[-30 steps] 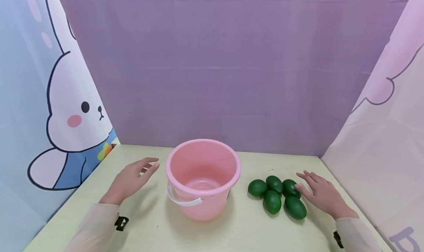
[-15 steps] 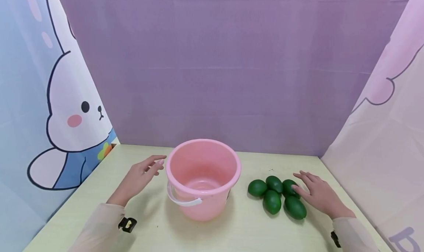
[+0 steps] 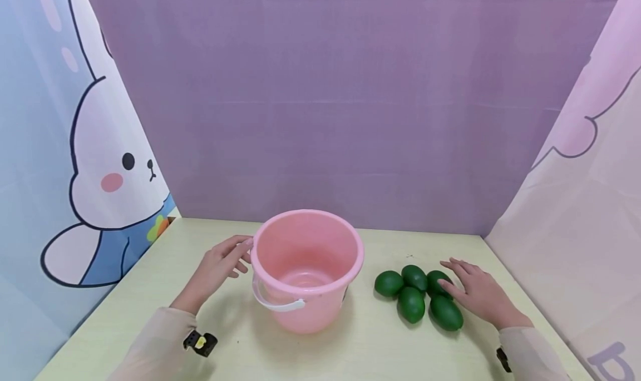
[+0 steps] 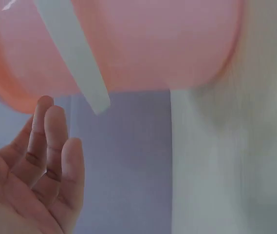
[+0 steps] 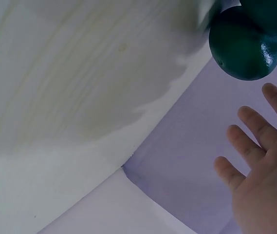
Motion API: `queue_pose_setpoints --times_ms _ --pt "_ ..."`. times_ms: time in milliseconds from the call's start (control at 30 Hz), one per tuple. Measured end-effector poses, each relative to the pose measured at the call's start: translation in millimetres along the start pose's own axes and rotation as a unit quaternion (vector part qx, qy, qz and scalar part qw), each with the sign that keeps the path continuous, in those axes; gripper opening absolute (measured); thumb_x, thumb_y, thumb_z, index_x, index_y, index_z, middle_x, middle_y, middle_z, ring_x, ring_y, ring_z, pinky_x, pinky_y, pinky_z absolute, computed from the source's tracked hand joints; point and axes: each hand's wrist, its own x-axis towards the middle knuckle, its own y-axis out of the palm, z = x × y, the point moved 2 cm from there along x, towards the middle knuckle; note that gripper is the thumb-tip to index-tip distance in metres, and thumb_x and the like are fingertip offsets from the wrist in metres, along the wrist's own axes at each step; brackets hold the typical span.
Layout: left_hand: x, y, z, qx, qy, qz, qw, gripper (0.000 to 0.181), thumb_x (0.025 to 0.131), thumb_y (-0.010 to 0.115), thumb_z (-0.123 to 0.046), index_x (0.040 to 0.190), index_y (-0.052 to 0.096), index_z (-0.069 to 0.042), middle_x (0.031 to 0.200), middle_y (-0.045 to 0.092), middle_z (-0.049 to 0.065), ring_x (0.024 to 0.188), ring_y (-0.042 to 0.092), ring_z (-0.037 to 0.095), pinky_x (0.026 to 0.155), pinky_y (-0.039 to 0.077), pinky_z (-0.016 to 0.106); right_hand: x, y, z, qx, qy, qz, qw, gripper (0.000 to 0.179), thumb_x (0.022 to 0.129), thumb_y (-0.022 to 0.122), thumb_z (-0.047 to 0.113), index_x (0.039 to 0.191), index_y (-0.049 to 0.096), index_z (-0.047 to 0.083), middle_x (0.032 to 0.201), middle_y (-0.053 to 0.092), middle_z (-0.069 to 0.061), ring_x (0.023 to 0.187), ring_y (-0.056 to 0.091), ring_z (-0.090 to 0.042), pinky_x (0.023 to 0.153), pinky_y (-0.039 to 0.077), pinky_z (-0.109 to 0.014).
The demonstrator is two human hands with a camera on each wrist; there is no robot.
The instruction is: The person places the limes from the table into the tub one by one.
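A pink plastic bucket stands upright on the table, its white handle hanging down at the front left. My left hand is at the bucket's left rim, with thumb and index fingertips right at the edge. In the left wrist view, the fingers are loosely extended beside the bucket wall. Several smooth, dark green, egg-shaped fruits lie clustered to the right of the bucket. Over their right side hovers my right hand, fingers spread and thumb overlapping the rear right fruit.
The pale wooden table carries the bucket and fruits. A purple cloth wall rises along its back edge. Printed cloths, one with a cartoon rabbit, bound the left and right sides.
My left hand has moved right, up to the bucket's rim. My right hand has shifted slightly left over the fruits. Bucket and fruits have stayed in place.
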Motion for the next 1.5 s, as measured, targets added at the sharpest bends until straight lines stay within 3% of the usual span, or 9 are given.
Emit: queue_pose_setpoints --times_ms 333,667,933,1233,1500 --pt "1.6 6.3 -5.9 -0.122 -0.059 0.023 0.9905 0.059 0.102 0.051 -0.052 0.139 0.051 -0.006 0.101 0.062 0.012 0.083 0.065 0.022 0.076 0.062 0.033 2.0 6 0 0.025 0.021 0.026 0.9992 0.056 0.1 0.058 0.046 0.14 0.053 0.008 0.14 0.051 -0.027 0.122 0.049 -0.051 0.094 0.044 -0.069" --pt "-1.9 10.3 -10.1 -0.178 -0.053 0.049 0.9814 0.055 0.103 0.054 -0.042 0.138 0.05 -0.001 0.098 0.059 0.01 0.077 0.064 0.019 0.076 0.061 0.034 4.1 7 3 0.039 0.032 0.041 0.9979 0.055 0.101 0.056 0.045 0.14 0.054 0.006 0.137 0.055 -0.022 0.12 0.051 -0.047 0.093 0.046 -0.065" --pt "-2.6 13.0 -9.7 -0.239 -0.067 0.065 0.9664 0.054 0.101 0.059 -0.031 0.141 0.045 0.003 0.099 0.062 0.008 0.077 0.066 0.016 0.076 0.061 0.032 5.0 10 1 0.053 0.047 0.061 0.9956 0.057 0.101 0.055 0.048 0.139 0.055 0.006 0.137 0.054 -0.021 0.125 0.048 -0.047 0.095 0.046 -0.065" --pt "-2.7 15.9 -10.1 -0.313 -0.089 0.069 0.943 0.05 0.099 0.061 -0.022 0.139 0.044 0.003 0.094 0.063 0.004 0.073 0.064 0.01 0.073 0.061 0.026 7.1 12 0 0.058 0.034 0.059 0.996 0.057 0.099 0.059 0.046 0.138 0.055 0.004 0.134 0.056 -0.021 0.124 0.05 -0.045 0.096 0.046 -0.063" --pt "-1.7 17.6 -9.6 -0.332 -0.091 0.069 0.9363 0.048 0.099 0.061 -0.02 0.138 0.045 0.003 0.09 0.063 0.0 0.072 0.061 0.007 0.069 0.059 0.021 10.7 14 -3 0.06 0.022 0.062 0.9961 0.056 0.098 0.063 0.044 0.135 0.057 0.002 0.129 0.059 -0.02 0.12 0.054 -0.045 0.096 0.048 -0.062"
